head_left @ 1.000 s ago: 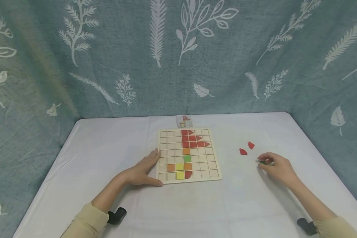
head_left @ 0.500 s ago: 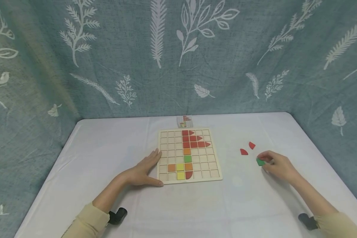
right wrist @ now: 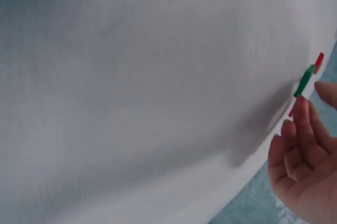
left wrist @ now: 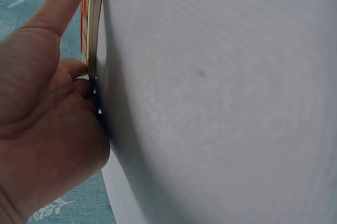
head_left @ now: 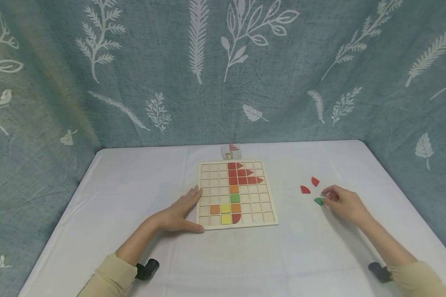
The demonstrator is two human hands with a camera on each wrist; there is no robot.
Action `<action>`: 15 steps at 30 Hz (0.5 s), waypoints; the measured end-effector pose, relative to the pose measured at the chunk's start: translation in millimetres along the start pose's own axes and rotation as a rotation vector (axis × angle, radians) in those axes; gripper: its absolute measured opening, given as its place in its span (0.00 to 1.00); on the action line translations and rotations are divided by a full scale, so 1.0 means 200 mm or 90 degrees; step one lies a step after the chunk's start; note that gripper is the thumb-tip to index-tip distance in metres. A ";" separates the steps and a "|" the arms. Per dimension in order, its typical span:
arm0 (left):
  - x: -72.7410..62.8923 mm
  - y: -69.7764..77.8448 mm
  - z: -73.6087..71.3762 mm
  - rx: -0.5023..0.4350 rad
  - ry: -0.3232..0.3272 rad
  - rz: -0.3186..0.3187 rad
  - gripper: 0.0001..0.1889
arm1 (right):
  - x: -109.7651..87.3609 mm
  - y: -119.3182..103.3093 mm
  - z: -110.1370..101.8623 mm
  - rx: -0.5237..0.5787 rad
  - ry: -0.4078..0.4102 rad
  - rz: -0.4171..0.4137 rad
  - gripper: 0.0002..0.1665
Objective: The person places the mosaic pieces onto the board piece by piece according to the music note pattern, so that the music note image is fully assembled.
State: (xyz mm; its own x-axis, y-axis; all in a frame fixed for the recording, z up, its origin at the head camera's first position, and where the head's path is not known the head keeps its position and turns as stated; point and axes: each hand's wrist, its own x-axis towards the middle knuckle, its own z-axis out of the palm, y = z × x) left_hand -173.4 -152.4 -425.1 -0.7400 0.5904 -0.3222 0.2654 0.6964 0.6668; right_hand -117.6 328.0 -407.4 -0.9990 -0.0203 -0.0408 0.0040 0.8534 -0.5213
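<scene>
My left hand (head_left: 179, 211) lies against the left edge of the wooden grid board (head_left: 213, 177), thumb at the near left corner and the other fingers along the side. In the left wrist view, the thumb and fingertips are right at the board's edge (left wrist: 95, 29). Out to the right, my right hand (head_left: 346, 205) holds a green rounded piece (head_left: 318, 201) by one corner, low over the table. The right wrist view shows a fingertip at the lower end of this green piece (right wrist: 304, 82). Two red quarter-circle pieces (head_left: 305, 189) lie flat just beyond it.
Red, orange, green and yellow tiles (head_left: 235, 198) fill some squares of the board. Behind it lies a small pattern card (head_left: 231, 151). A white cloth (head_left: 226, 264) covers the table, and a leaf-patterned curtain (head_left: 200, 103) hangs behind and at both sides.
The green piece, at first mostly hidden by the right fingers, turns and shifts left until its rounded shape shows beyond the fingertips. The left hand, the board and the red pieces stay put.
</scene>
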 end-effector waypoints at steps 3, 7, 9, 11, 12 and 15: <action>0.00 0.00 0.00 0.003 0.001 0.003 0.62 | 0.01 0.00 0.03 0.018 -0.021 0.020 0.21; 0.00 -0.01 0.00 0.003 0.003 0.008 0.62 | 0.03 -0.02 0.07 0.031 -0.021 -0.017 0.25; 0.00 -0.01 0.01 0.003 0.004 0.008 0.62 | 0.03 -0.03 0.08 0.032 -0.021 -0.040 0.26; 0.00 -0.01 0.01 0.002 0.005 0.008 0.62 | 0.03 -0.04 0.09 0.027 -0.019 -0.053 0.26; 0.00 -0.01 0.01 0.004 0.006 0.008 0.62 | 0.03 -0.05 0.09 0.024 -0.017 -0.055 0.25; 0.00 -0.01 0.01 0.006 0.007 0.009 0.62 | 0.03 -0.06 0.09 0.018 -0.010 -0.050 0.24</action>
State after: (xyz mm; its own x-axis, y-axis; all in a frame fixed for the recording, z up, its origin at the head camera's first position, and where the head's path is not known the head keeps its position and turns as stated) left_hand -172.9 -153.4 -428.0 -0.7430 0.5956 -0.3053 0.2818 0.6922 0.6644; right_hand -122.3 307.6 -416.2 -0.9955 -0.0943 -0.0120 -0.0724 0.8335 -0.5478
